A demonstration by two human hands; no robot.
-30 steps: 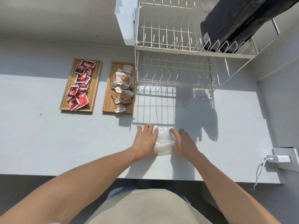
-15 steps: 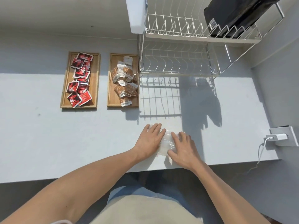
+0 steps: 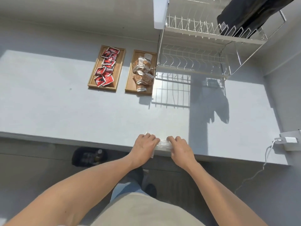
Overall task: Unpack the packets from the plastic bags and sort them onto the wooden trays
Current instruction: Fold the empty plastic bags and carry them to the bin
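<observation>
- Head view, left first: left hand [image 3: 144,148] palm down at the near edge of the counter [image 3: 65,111], fingers curled together and pressing on a clear plastic bag [image 3: 163,145]; forearm runs in from lower left.
- Right hand [image 3: 180,148] just beside it, palm down, fingers bent and closed on the bag's other end — forearm comes in from lower right.
- Bag flattened between both hands, long axis left-right along the counter edge, partly overhanging it; contents cannot be told.
- Counter pale grey, sunlit, against a grey wall.
- Far side: left wooden tray [image 3: 121,62] with red packets [image 3: 105,67], long axis pointing away; right wooden tray [image 3: 130,82] just beside it with brown packets [image 3: 143,70].
- Wire dish rack [image 3: 203,46] right of the trays — dark cloth [image 3: 247,15] on its top tier.
- Far right: white charger [image 3: 289,140] with cable.
</observation>
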